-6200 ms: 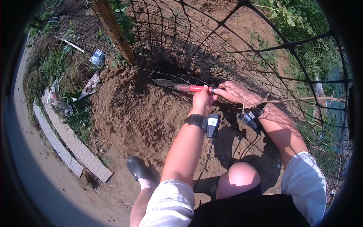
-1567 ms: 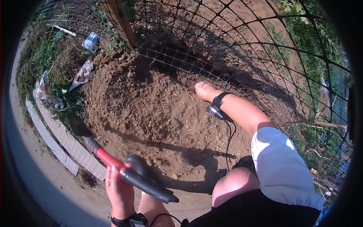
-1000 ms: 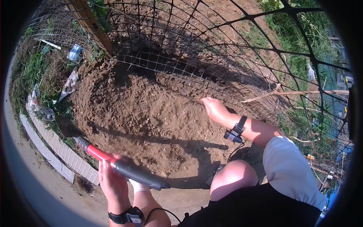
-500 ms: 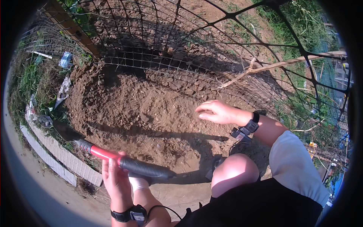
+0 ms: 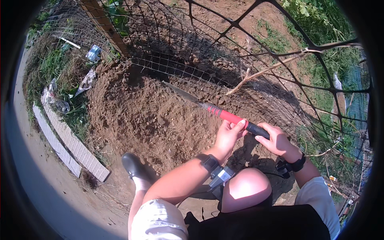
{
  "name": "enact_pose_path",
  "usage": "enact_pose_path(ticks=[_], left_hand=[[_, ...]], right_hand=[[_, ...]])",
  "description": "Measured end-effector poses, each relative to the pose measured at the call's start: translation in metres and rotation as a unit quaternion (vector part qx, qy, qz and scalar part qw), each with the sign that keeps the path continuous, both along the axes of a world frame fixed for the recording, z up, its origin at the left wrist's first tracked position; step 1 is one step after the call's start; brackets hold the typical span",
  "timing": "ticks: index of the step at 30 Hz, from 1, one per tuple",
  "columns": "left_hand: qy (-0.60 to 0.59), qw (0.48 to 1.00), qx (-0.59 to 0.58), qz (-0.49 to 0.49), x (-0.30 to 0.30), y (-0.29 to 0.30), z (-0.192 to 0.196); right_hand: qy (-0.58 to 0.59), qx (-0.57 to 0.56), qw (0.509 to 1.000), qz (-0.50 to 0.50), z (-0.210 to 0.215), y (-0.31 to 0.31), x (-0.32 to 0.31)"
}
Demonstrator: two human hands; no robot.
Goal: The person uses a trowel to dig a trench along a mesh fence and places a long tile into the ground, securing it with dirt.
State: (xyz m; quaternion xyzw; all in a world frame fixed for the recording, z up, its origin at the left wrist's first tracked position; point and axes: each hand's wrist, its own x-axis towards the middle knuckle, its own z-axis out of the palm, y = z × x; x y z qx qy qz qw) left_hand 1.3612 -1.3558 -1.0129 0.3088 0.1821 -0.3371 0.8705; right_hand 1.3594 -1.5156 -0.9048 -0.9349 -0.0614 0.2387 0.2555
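Note:
A hand trowel with a red and black handle slants over the soil, its thin grey blade pointing up and left toward the mesh fence. My left hand pinches the red middle of the handle between thumb and fingers. Around the black ribbed end of the handle, my right hand is closed. The blade shows nearly edge-on above the loose brown soil; whether its tip touches the ground I cannot tell.
Black plastic mesh runs across the far side from a wooden post. A dry branch sticks out near my right hand. Pale boards edge the left side beside a concrete path. My shoe rests at the soil's near edge.
The trowel has moved from the lower left to the right, in front of my body. My left hand went with it, and my right hand, empty before, now holds the handle's end.

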Motion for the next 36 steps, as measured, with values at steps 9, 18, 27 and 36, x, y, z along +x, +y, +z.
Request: enact_pose_path(ticks=[9,18,27,36], left_hand=[[-0.01,0.969,0.1,-0.225,-0.011,-0.035,-0.008],[-0.185,0.776,0.571,0.194,0.041,0.273,0.035],[-0.134,0.442,0.88,0.109,-0.016,0.551,0.28],[-0.01,0.275,0.911,-0.308,-0.198,0.607,0.282]], right_hand=[[0.096,-0.073,0.984,-0.131,-0.012,-0.047,-0.024],[-0.071,-0.124,0.989,0.026,-0.006,-0.057,-0.047],[-0.178,-0.049,0.975,0.126,0.015,-0.03,-0.031],[-0.161,-0.052,0.957,0.237,0.117,0.096,-0.019]])
